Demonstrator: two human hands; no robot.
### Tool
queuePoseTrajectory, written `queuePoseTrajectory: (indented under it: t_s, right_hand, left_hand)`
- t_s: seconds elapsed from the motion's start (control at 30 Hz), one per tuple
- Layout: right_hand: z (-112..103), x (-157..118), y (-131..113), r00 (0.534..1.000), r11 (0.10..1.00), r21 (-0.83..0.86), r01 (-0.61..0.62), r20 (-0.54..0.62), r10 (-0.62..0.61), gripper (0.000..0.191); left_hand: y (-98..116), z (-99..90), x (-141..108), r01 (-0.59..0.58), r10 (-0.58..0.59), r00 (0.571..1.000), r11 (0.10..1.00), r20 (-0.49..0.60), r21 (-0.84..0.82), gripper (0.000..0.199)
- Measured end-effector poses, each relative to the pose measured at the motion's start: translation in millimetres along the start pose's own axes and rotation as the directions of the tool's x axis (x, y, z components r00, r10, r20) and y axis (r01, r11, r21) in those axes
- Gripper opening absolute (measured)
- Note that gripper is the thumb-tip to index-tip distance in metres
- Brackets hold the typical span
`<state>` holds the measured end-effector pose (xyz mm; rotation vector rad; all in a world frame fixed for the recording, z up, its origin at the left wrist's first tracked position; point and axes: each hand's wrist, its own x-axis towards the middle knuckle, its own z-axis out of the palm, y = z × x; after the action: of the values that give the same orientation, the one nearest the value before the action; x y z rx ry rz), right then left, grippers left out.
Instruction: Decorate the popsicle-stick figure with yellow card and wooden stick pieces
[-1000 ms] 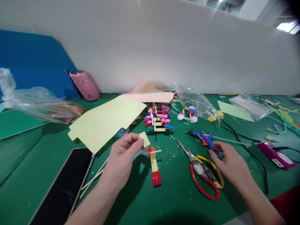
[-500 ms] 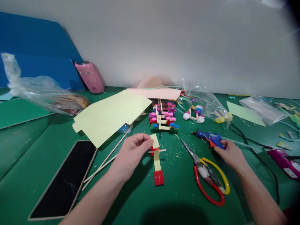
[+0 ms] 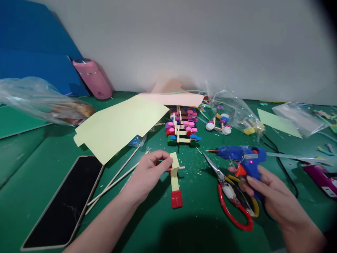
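My left hand (image 3: 151, 175) pinches the left side of a small piece made of a pale yellow strip (image 3: 174, 181), with a short thin stick (image 3: 181, 168) lying across it. A red cap-like part (image 3: 176, 199) sits at the strip's near end, and more red shows by my fingertips. My right hand (image 3: 273, 189) is wrapped round the handle of a blue glue gun (image 3: 242, 156), raised over the scissors. Its nozzle points left and a small red light shows on its body. Red-and-yellow-handled scissors (image 3: 231, 195) lie open below it.
Small stick models with coloured wheels (image 3: 184, 128) stand beyond my hands, one more (image 3: 219, 123) to their right. Yellow card (image 3: 123, 123), thin sticks (image 3: 113, 184) and a phone (image 3: 64, 202) lie left. A pink bottle (image 3: 93, 79) leans behind. A purple power strip (image 3: 321, 179) is right.
My right hand has closed round the glue gun's handle and lifted it off the table, bringing it nearer. My left hand keeps its pinch, and the short stick now lies slightly differently across the strip.
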<state>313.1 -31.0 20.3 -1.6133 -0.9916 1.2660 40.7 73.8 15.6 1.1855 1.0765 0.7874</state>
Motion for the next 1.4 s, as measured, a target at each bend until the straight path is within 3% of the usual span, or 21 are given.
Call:
queuePoseTrajectory:
  t_s: [0.2, 0.3, 0.4, 0.5, 0.63, 0.83, 1.03, 1.4]
  right_hand:
    - [23, -17, -7, 0.998, 0.985, -0.162, 0.050, 0.056, -0.041, 0.017]
    - [32, -24, -13, 0.998, 0.982, -0.178, 0.057, 0.002, -0.058, 0.026]
    - [40, -26, -18, 0.994, 0.977, -0.206, 0.058, -0.075, -0.075, 0.023]
    - [46, -26, -19, 0.992, 0.947, -0.303, 0.102, -0.039, -0.119, 0.014]
    - [47, -23, -21, 0.989, 0.915, -0.375, 0.145, 0.053, -0.136, 0.025]
    - [45, -22, -22, 0.975, 0.880, -0.421, 0.220, 0.124, -0.184, 0.022]
    - [49, -21, -24, 0.976, 0.886, -0.410, 0.214, 0.043, -0.216, 0.019]
    - [42, -13, -22, 0.958, 0.824, -0.489, 0.285, 0.175, -0.228, 0.016]
  left_hand:
    - [-1, -2.0, 1, -0.020, 0.021, 1.000, 0.999, 0.017, -0.038, 0.014]
    - [-1, -2.8, 1, -0.029, 0.029, 1.000, 1.000, 0.004, -0.011, 0.013]
    - [1, -2.7, 0, -0.033, 0.032, 0.999, 0.999, 0.029, 0.004, 0.014]
    - [4, -1.7, -3, -0.040, 0.039, 0.997, 0.999, 0.064, 0.018, 0.018]
    - [7, -0.6, -6, -0.043, 0.041, 0.996, 0.999, 0.082, 0.030, 0.018]
    - [10, -2.0, -8, -0.046, 0.041, 0.995, 0.997, 0.093, 0.060, 0.019]
    - [8, -3.6, -9, -0.056, 0.047, 0.993, 0.995, 0.112, 0.078, 0.019]
    - [14, -4.2, -9, -0.107, 0.077, 0.981, 0.981, 0.178, 0.162, 0.022]
